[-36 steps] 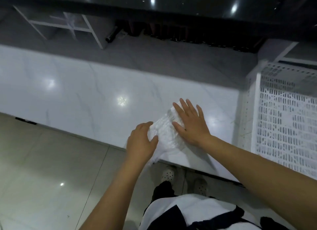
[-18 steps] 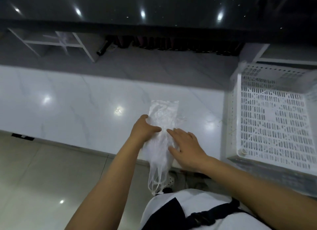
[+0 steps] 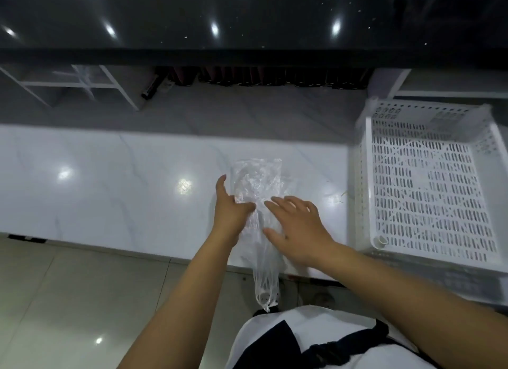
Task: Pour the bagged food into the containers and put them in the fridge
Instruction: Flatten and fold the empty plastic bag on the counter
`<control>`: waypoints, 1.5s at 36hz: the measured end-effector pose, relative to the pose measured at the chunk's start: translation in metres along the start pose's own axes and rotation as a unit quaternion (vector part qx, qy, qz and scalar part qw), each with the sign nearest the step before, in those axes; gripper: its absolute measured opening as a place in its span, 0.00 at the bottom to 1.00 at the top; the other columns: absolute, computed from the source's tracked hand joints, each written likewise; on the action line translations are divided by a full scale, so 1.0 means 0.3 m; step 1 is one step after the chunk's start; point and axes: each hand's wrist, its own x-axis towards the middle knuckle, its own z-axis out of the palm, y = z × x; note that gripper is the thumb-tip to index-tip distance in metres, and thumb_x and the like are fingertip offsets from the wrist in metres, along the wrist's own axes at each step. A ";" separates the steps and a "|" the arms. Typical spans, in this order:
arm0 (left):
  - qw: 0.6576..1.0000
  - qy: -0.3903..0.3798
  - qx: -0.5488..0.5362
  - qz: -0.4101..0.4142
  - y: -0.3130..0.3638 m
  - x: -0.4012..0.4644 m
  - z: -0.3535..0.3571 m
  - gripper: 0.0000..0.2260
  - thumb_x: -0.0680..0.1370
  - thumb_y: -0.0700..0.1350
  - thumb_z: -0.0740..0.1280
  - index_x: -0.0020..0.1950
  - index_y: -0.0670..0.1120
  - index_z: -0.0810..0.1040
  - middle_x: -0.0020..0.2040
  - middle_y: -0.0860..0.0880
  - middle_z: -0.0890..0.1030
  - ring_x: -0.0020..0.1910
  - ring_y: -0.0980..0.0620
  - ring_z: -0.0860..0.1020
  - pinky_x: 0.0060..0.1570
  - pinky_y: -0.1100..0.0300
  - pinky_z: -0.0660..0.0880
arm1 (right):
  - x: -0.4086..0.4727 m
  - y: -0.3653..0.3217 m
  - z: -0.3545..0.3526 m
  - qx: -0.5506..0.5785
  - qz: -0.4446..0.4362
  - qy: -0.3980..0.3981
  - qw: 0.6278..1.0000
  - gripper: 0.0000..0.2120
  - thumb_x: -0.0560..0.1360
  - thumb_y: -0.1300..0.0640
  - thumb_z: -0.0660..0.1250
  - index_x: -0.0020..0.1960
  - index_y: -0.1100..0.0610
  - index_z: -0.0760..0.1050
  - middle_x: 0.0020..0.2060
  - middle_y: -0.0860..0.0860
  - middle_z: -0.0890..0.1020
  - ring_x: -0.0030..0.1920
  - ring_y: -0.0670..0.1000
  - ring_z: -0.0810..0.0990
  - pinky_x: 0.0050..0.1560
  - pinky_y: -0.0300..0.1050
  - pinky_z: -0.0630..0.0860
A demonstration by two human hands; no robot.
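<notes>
A flattened, empty clear plastic bag (image 3: 257, 181) lies on the white marble counter (image 3: 110, 181), its handles hanging over the near edge. My left hand (image 3: 231, 212) rests at the bag's left side, thumb on the plastic and a finger stretched along its edge. My right hand (image 3: 298, 227) lies flat on the bag's lower right part, fingers spread and straight. No food or containers are in view.
A white perforated plastic crate (image 3: 428, 181), empty but for a small white item in its near corner, stands on the counter at the right. Beyond the counter are a grey floor, a white rack (image 3: 82, 85) and a dark wall.
The bag went from being bunched under both hands to lying stretched out flat. My right hand slid toward me down the bag, and my left hand opened up along its left edge.
</notes>
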 end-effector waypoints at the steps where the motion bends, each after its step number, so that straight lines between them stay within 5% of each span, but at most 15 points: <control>1: 0.999 0.009 -0.024 -0.025 -0.001 0.005 0.006 0.43 0.73 0.33 0.72 0.79 0.58 0.53 0.62 0.52 0.72 0.55 0.49 0.76 0.46 0.59 0.73 | -0.001 -0.008 0.017 -0.037 0.009 -0.020 0.999 0.30 0.80 0.37 0.51 0.80 0.47 0.53 0.80 0.48 0.57 0.79 0.54 0.51 0.76 0.58 0.45; 6: 0.982 0.061 -0.143 -0.112 0.003 0.022 0.037 0.25 0.74 0.32 0.71 0.70 0.40 0.72 0.63 0.43 0.79 0.58 0.43 0.80 0.59 0.48 0.78 | -0.007 -0.048 0.060 -0.114 0.039 -0.021 0.992 0.29 0.82 0.39 0.47 0.80 0.49 0.50 0.80 0.53 0.54 0.79 0.56 0.50 0.74 0.63 0.43; 12: 0.925 0.098 -0.324 -0.170 0.022 -0.002 0.080 0.08 0.75 0.31 0.69 0.51 0.40 0.77 0.47 0.41 0.83 0.43 0.43 0.83 0.38 0.55 0.81 | 0.027 -0.067 0.069 -0.083 0.010 0.030 0.996 0.28 0.83 0.46 0.48 0.81 0.51 0.51 0.81 0.52 0.51 0.80 0.53 0.48 0.76 0.61 0.39; 16: 0.946 0.070 -0.273 -0.160 0.011 0.002 0.069 0.07 0.75 0.35 0.71 0.50 0.41 0.76 0.45 0.43 0.80 0.40 0.47 0.80 0.37 0.59 0.79 | 0.052 -0.007 0.104 -0.067 -0.007 -0.026 0.997 0.28 0.83 0.51 0.49 0.81 0.51 0.45 0.81 0.50 0.47 0.80 0.52 0.42 0.77 0.58 0.37; 23: 0.979 0.086 -0.179 -0.056 0.049 0.045 -0.013 0.09 0.75 0.37 0.72 0.55 0.44 0.82 0.52 0.42 0.85 0.52 0.41 0.84 0.53 0.47 0.82 | 0.036 0.108 0.158 -0.116 -0.055 -0.029 0.991 0.27 0.83 0.41 0.39 0.81 0.43 0.40 0.80 0.45 0.41 0.79 0.48 0.34 0.76 0.58 0.33; 28: 0.981 0.052 0.063 0.175 0.069 -0.027 0.017 0.11 0.80 0.41 0.67 0.43 0.57 0.82 0.39 0.64 0.83 0.41 0.65 0.80 0.41 0.72 0.74 | 0.060 0.112 0.135 -0.004 -0.058 -0.022 0.998 0.27 0.82 0.41 0.44 0.80 0.44 0.53 0.80 0.44 0.50 0.80 0.46 0.41 0.76 0.53 0.34; 30: 0.950 0.019 0.159 0.268 0.028 -0.070 0.042 0.12 0.80 0.36 0.64 0.52 0.50 0.84 0.49 0.64 0.83 0.49 0.66 0.79 0.49 0.75 0.72 | 0.077 0.111 0.104 0.143 -0.032 -0.018 0.989 0.21 0.85 0.52 0.52 0.77 0.49 0.63 0.78 0.46 0.61 0.79 0.47 0.51 0.77 0.48 0.38; 32: 0.902 0.002 0.245 0.354 -0.026 -0.098 0.066 0.19 0.77 0.30 0.62 0.64 0.44 0.81 0.62 0.54 0.80 0.62 0.61 0.74 0.64 0.73 0.66 | 0.076 0.101 0.063 0.343 0.024 0.010 0.939 0.17 0.83 0.63 0.55 0.68 0.53 0.75 0.68 0.49 0.77 0.71 0.47 0.70 0.75 0.46 0.54; 35: 0.844 -0.014 0.325 0.425 -0.087 -0.107 0.096 0.25 0.70 0.23 0.64 0.63 0.41 0.81 0.65 0.42 0.80 0.67 0.43 0.75 0.70 0.53 0.67 | 0.045 0.088 0.006 0.624 0.158 0.118 0.756 0.16 0.80 0.68 0.56 0.48 0.55 0.81 0.41 0.48 0.85 0.45 0.47 0.83 0.50 0.45 0.77; 37: 0.823 -0.037 0.355 0.442 -0.118 -0.106 0.113 0.25 0.69 0.23 0.65 0.63 0.40 0.81 0.65 0.40 0.80 0.68 0.37 0.75 0.70 0.43 0.68 | 0.038 0.096 -0.014 0.719 0.216 0.157 0.641 0.12 0.80 0.64 0.58 0.51 0.57 0.80 0.42 0.52 0.85 0.45 0.52 0.83 0.48 0.46 0.80; 39: 0.809 -0.083 0.384 0.436 -0.147 -0.110 0.124 0.23 0.72 0.27 0.66 0.65 0.41 0.80 0.68 0.41 0.78 0.70 0.37 0.72 0.71 0.40 0.66 | 0.033 0.102 -0.030 0.745 0.257 0.161 0.594 0.12 0.81 0.55 0.60 0.61 0.54 0.78 0.55 0.53 0.84 0.56 0.55 0.82 0.59 0.51 0.78; 40: 0.803 -0.109 0.399 0.429 -0.166 -0.115 0.127 0.21 0.74 0.32 0.66 0.67 0.42 0.79 0.70 0.42 0.75 0.73 0.38 0.69 0.73 0.40 0.64 | 0.027 0.100 -0.037 0.725 0.265 0.167 0.613 0.15 0.82 0.52 0.59 0.66 0.52 0.75 0.62 0.51 0.80 0.63 0.54 0.78 0.65 0.53 0.74; 46: 0.760 -0.211 0.494 0.367 -0.220 -0.116 0.128 0.30 0.81 0.59 0.52 0.81 0.51 0.55 0.82 0.49 0.51 0.81 0.51 0.43 0.79 0.47 0.43 | -0.024 0.097 -0.032 0.219 0.075 0.210 0.950 0.24 0.83 0.46 0.52 0.79 0.47 0.58 0.80 0.45 0.54 0.79 0.44 0.45 0.77 0.46 0.43; 50: 0.860 -0.180 0.343 0.331 -0.175 -0.114 0.111 0.23 0.81 0.48 0.53 0.76 0.45 0.69 0.77 0.47 0.68 0.78 0.51 0.59 0.78 0.48 0.56 | -0.014 0.120 0.056 0.014 0.061 0.068 0.996 0.28 0.83 0.42 0.39 0.81 0.48 0.45 0.81 0.46 0.44 0.79 0.46 0.36 0.77 0.51 0.35; 54: 0.811 -0.067 0.470 0.341 -0.188 -0.076 0.082 0.25 0.82 0.41 0.58 0.80 0.46 0.59 0.81 0.48 0.55 0.81 0.45 0.48 0.79 0.49 0.51 | -0.034 0.173 0.149 -0.103 0.078 0.003 0.992 0.30 0.82 0.41 0.37 0.80 0.51 0.34 0.80 0.47 0.38 0.78 0.49 0.31 0.77 0.55 0.33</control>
